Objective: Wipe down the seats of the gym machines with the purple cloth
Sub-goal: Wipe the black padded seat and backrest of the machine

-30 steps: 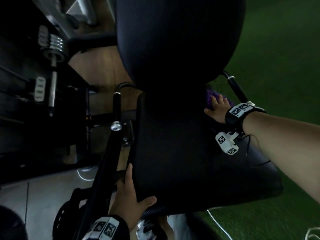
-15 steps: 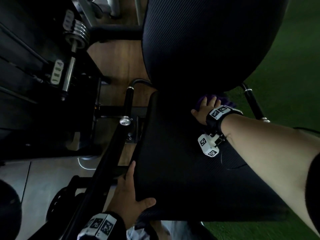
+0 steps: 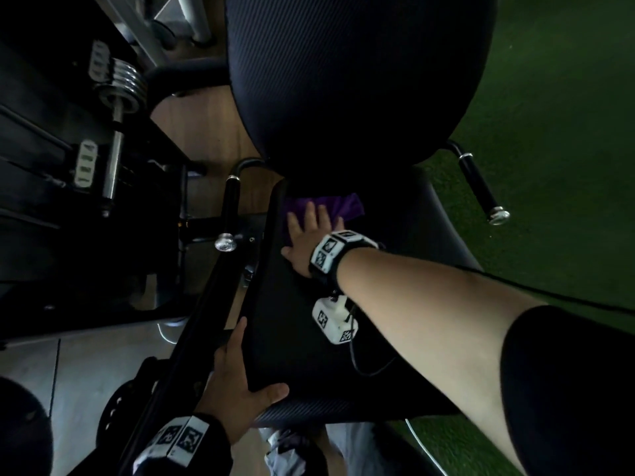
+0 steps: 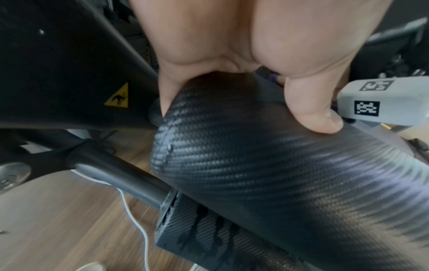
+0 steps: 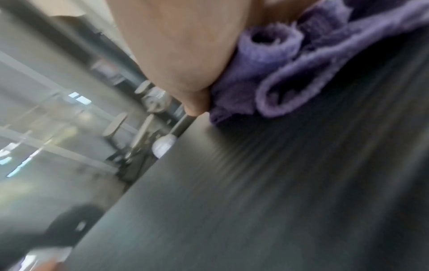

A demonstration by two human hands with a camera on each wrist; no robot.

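Head view: the purple cloth (image 3: 323, 208) is pressed flat on the back of the seat (image 3: 309, 338) by the right hand (image 3: 307, 240), fingers spread; the front corner is clamped by the left hand (image 3: 233, 389) to steady it

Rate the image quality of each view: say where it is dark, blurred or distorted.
Head view: dim and underexposed, the black seat nearly featureless, the purple cloth barely coloured, wide-angle bending at the edges. Left wrist view: well lit and fairly sharp, the seat's weave crisp under the left hand. Right wrist view: heavy motion blur, seat streaked, background smeared, the right hand soft.
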